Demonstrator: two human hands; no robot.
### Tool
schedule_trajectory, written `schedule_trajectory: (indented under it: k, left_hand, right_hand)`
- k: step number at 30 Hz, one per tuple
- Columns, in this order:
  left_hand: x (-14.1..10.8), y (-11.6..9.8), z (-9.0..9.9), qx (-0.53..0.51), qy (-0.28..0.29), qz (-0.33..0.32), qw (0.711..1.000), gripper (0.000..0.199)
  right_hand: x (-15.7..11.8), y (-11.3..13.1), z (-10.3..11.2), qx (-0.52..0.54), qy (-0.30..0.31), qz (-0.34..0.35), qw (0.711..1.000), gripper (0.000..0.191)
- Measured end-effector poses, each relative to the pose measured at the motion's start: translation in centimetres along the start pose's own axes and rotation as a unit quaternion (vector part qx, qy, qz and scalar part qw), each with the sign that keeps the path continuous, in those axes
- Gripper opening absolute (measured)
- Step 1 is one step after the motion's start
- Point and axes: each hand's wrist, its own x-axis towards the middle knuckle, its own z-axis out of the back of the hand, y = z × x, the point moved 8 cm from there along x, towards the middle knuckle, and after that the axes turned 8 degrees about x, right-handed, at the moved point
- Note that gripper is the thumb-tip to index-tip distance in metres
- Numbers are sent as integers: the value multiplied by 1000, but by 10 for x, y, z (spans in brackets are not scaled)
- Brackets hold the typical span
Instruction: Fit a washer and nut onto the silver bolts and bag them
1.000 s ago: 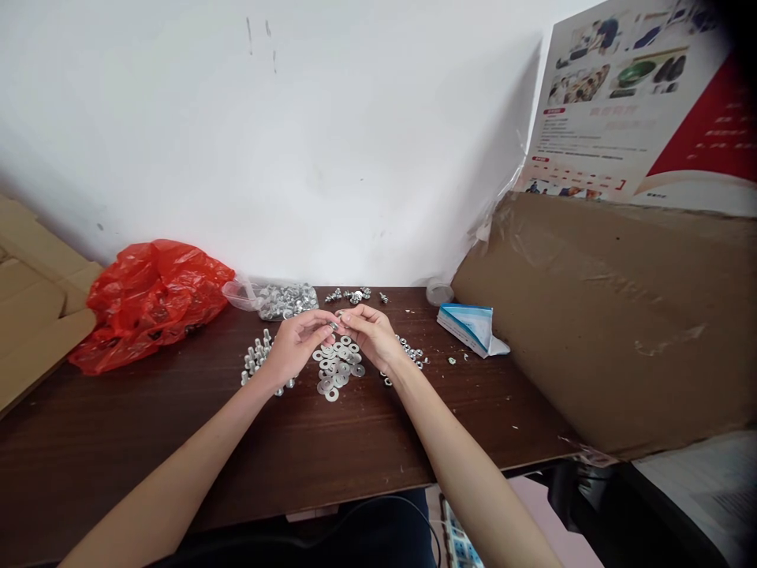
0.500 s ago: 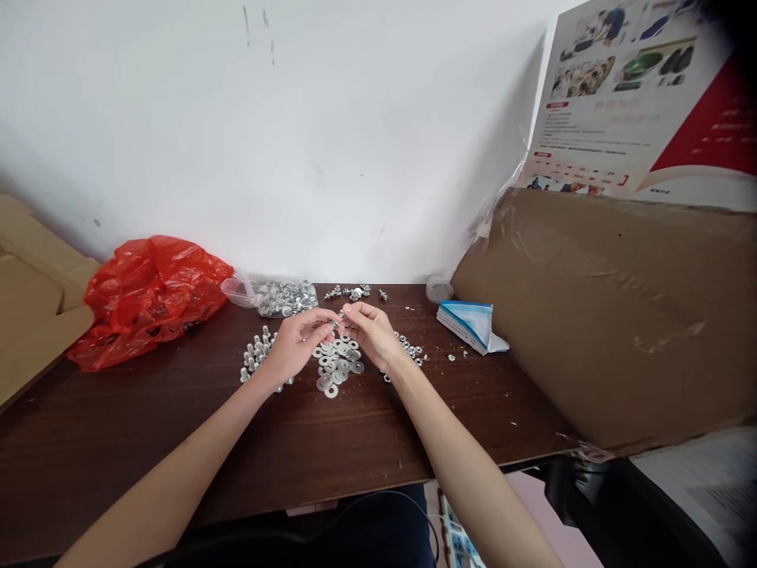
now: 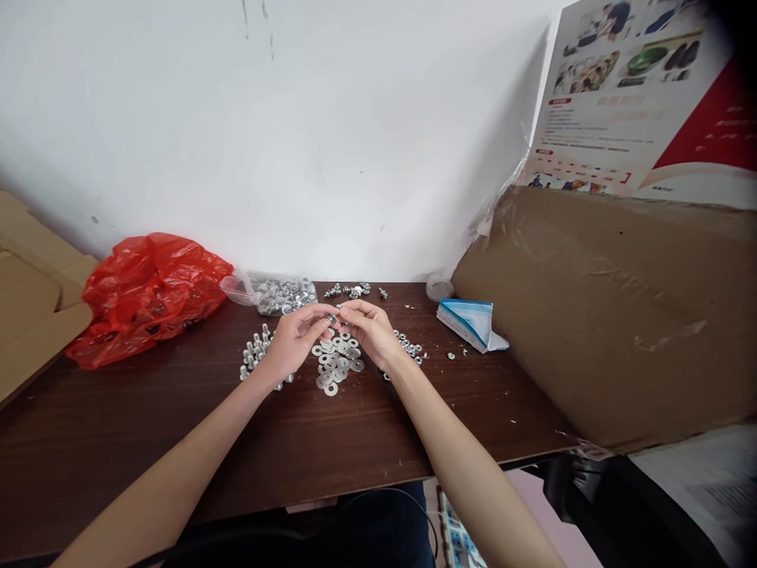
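Note:
My left hand (image 3: 294, 338) pinches a small shiny bolt (image 3: 331, 319) between thumb and fingertips above the table. My right hand (image 3: 371, 333) meets it there, its thumb and fingers closed at the bolt's other end; whatever is in that pinch is too small and covered to make out. Just below the hands lies a loose pile of flat washers (image 3: 339, 367). Bolts (image 3: 255, 350) stand on their heads beside my left hand, some hidden behind it. Several nuts (image 3: 409, 345) lie beyond my right wrist, which partly covers them.
A clear plastic tub (image 3: 287, 297) of metal parts and several assembled bolts (image 3: 355, 291) sit along the wall. A red plastic bag (image 3: 154, 296) and cardboard (image 3: 41, 276) are at left. On the right are a blue-white packet (image 3: 467, 323), a round clear container (image 3: 438, 287) and a large cardboard panel (image 3: 620, 315).
The fingertips have shifted slightly around the bolt, and more of it shows at my left thumb. Both hands stay together over the washers.

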Motion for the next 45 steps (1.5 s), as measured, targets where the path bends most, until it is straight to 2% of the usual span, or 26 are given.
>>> schedule_trajectory:
  k: [11, 17, 21, 34, 41, 45]
  left_hand:
    - [0, 3, -4, -2, 18, 3, 1000, 18]
    - [0, 3, -2, 6, 10, 6, 1000, 18]
    - [0, 4, -1, 8, 6, 5, 1000, 18]
    - [1, 1, -4, 30, 15, -16, 999, 16]
    - [1, 6, 0, 34, -12, -1, 999, 18]
    - [1, 5, -1, 29, -10, 4, 1000, 18]
  right_hand:
    - [0, 1, -2, -31, -2, -1, 1000, 25]
    - [2, 3, 4, -7, -28, 13, 999, 26]
    - [2, 3, 3, -3, -21, 8, 1000, 24]
    - [2, -6, -2, -35, -2, -20, 999, 40]
    - [1, -1, -5, -55, 15, -8, 998, 30]
    - [3, -5, 4, -59, -17, -15, 998, 41]
